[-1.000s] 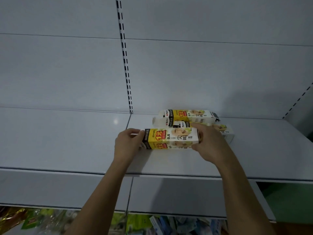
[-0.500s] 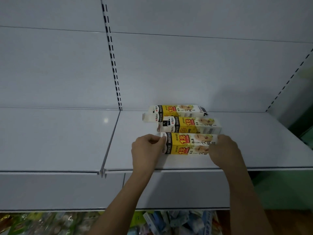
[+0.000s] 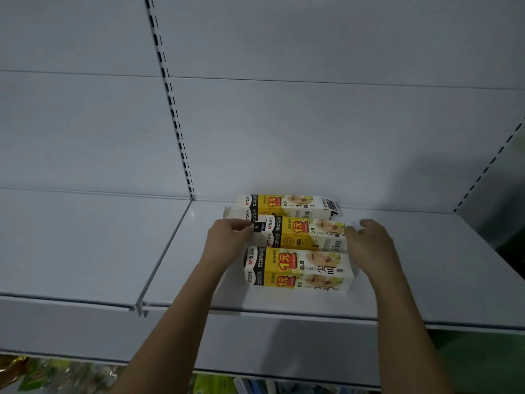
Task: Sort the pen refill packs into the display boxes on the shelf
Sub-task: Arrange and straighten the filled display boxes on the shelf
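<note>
Three yellow-and-white refill boxes lie side by side on the white shelf (image 3: pixel 426 268). The front box (image 3: pixel 298 268) rests nearest the shelf edge, with no hand on it. Behind it is the middle box (image 3: pixel 308 234), then the back box (image 3: pixel 284 204) by the back wall, with an open flap at its left end. My left hand (image 3: pixel 230 241) pinches the left end of the middle box. My right hand (image 3: pixel 369 244) clasps its right end, thumb against the box and fingers curled behind it.
The shelf's front lip (image 3: pixel 284 312) runs just below the front box. A slotted upright (image 3: pixel 173 109) divides the white back panel, and a second shelf board (image 3: pixel 85 245) lies to the left. Colourful packaged goods (image 3: pixel 56 373) show under the shelf.
The front box has been set down near the shelf edge and let go. Both hands have moved back from it onto the ends of the middle box.
</note>
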Motion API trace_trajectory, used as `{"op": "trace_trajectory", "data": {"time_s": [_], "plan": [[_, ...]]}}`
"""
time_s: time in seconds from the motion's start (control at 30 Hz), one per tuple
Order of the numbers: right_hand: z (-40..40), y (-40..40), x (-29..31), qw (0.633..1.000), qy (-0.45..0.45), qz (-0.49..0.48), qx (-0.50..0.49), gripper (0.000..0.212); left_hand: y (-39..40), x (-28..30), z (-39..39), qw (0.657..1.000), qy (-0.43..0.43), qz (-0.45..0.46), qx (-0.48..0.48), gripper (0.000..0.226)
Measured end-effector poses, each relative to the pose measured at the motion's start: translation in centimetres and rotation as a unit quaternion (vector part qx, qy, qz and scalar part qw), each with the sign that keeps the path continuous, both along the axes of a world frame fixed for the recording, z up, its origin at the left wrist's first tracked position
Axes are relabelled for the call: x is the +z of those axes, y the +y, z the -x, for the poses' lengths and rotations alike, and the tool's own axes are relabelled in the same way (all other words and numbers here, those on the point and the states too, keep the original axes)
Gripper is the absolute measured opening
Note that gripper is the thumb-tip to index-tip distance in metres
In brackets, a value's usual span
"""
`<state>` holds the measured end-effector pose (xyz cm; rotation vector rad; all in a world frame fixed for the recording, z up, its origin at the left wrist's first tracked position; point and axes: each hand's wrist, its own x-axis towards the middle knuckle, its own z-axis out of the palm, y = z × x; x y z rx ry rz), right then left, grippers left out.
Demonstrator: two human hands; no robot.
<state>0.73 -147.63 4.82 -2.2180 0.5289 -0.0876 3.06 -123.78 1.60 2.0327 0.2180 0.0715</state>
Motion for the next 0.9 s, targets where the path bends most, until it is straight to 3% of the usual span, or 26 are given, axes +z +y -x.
{"op": "trace_trajectory", "data": {"time_s": [0.1,0.27,0.47,0.67,0.73,0.83,0.9], "plan": [[-1.3,-0.5,-0.3,1.0,0.006,0.011,0.017,0.047,-1.3,0.9,-0.6,1.0,-0.001,-0.015,-0.003,0.022],[-2.7,-1.3,-1.1,0.999,-0.003,0.034,0.032,0.017,-2.9,1.3,-1.7,0.997,0.061,-0.022,-0.036,0.021],[-3.3,-2.0,-2.0,0.997,-0.019,0.061,0.045,0.021,-3.0,1.4,-2.1,0.994,0.097,0.035,-0.037,0.019],[-3.2,-2.4,-1.8,0.998,-0.021,0.027,0.055,0.005,-3.3,1.4,-1.7,0.99,0.111,0.073,-0.045,0.019],[-3.2,-2.8,-1.6,0.998,-0.007,-0.005,0.067,0.015,-3.3,1.6,-1.6,0.99,0.112,0.069,-0.052,0.017],[-3.4,-3.0,-1.4,0.987,0.03,-0.097,0.126,0.056,-3.4,2.1,-1.3,0.991,0.105,0.062,-0.05,0.01],[-3.8,-3.0,-1.4,0.982,0.048,-0.073,0.166,0.056,-3.5,2.3,-1.1,0.993,0.089,0.061,-0.041,0.011]]}}
